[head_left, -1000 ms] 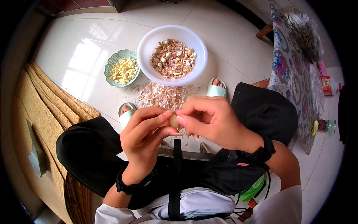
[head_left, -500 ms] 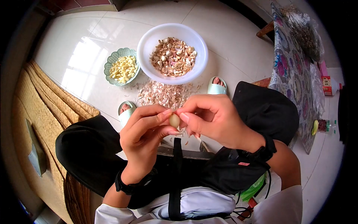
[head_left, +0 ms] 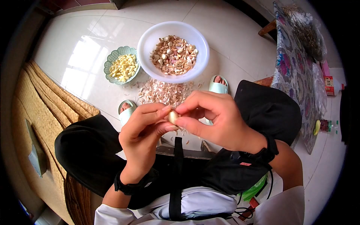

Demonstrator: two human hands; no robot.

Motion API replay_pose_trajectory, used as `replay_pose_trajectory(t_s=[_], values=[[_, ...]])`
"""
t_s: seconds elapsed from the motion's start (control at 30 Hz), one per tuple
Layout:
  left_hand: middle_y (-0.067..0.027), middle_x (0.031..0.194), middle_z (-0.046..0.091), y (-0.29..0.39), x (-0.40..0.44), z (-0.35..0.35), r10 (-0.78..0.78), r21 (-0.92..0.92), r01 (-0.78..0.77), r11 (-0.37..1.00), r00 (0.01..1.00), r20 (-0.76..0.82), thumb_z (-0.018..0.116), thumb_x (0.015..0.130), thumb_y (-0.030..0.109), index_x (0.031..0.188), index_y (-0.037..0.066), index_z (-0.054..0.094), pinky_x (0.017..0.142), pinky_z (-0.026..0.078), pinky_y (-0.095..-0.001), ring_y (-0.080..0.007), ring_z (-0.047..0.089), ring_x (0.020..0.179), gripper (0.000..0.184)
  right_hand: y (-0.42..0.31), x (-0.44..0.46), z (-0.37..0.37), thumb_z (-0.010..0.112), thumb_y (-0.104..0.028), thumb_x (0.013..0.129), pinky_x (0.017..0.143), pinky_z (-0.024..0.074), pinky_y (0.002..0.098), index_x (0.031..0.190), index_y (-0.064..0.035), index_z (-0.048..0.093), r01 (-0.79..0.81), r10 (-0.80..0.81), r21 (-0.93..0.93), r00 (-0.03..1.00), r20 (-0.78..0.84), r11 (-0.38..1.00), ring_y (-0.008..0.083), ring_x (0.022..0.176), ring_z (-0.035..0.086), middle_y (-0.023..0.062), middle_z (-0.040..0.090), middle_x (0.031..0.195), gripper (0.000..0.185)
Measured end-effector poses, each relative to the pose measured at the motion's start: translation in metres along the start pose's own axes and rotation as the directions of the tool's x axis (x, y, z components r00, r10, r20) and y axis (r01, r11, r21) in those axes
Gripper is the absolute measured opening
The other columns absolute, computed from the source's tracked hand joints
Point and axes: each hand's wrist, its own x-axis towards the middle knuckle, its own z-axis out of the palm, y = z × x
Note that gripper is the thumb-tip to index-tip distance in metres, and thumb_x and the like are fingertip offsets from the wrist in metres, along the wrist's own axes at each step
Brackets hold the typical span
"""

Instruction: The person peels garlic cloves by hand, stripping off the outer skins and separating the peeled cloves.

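Note:
A garlic clove (head_left: 173,117), pale and smooth, is pinched between the fingertips of both hands. My left hand (head_left: 141,133) grips it from the left between thumb and fingers. From the right, my right hand (head_left: 219,122) presses its thumb and index finger against the same clove. Beyond my hands, loose garlic skins (head_left: 165,92) lie scattered on the floor. A white basin (head_left: 204,50) holds unpeeled cloves (head_left: 174,56). To its left, a green scalloped bowl (head_left: 107,71) contains peeled cloves (head_left: 123,68).
My slippered feet (head_left: 218,87) stand on either side of the skins. Folded woven mats (head_left: 48,123) lie at the left. On the right is a table or stand with a patterned cloth (head_left: 294,82), with a plastic bag (head_left: 307,37) beside it. A black strap (head_left: 177,168) hangs before me.
The clove looks turned and paler, and sits slightly higher. My right thumb has shifted down along it, while both hands stay close together.

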Motion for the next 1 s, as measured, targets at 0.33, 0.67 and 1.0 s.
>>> replay_pose_trajectory(t_s=[0.33, 0.67, 1.0], values=[[-0.0117, 0.094, 0.057, 0.004, 0.003, 0.001, 0.067, 0.19, -0.068, 0.979, 0.998, 0.012, 0.066, 0.067, -0.007, 0.095, -0.004, 0.062, 0.066, 0.048, -0.0228, -0.0145, 0.056, 0.079, 0.028, -0.001, 0.001, -0.002, 0.059, -0.003, 0.075, 0.049, 0.041, 0.027, 0.076, 0.0027, 0.055, 0.166, -0.159, -0.191, 0.986, 0.048, 0.967, 0.0165, 0.054, 0.053, 0.0099, 0.053, 0.066, 0.008], [-0.0135, 0.1, 0.054, 0.005, 0.002, -0.001, -0.172, -0.102, 0.176, 0.979, 0.984, 0.052, 0.057, 0.079, 0.002, 0.099, -0.006, 0.06, 0.062, 0.048, -0.0233, -0.0154, 0.057, 0.074, 0.022, 0.001, 0.001, -0.006, 0.058, -0.003, 0.076, 0.049, 0.0384, 0.0296, 0.073, 0.0026, 0.051, 0.158, -0.142, -0.244, 0.986, 0.083, 0.957, 0.0215, 0.053, 0.05, 0.0115, 0.051, 0.064, 0.01], [-0.0158, 0.102, 0.051, 0.001, 0.004, -0.002, -0.208, -0.241, 0.226, 0.944, 0.973, 0.098, 0.05, 0.084, 0.0, 0.102, -0.008, 0.057, 0.063, 0.05, -0.0262, -0.0185, 0.058, 0.076, 0.021, 0.002, 0.002, -0.007, 0.058, -0.002, 0.076, 0.049, 0.0395, 0.0295, 0.074, 0.0026, 0.053, 0.212, -0.199, -0.263, 0.977, 0.073, 0.941, 0.0218, 0.054, 0.051, 0.0107, 0.052, 0.065, 0.007]])
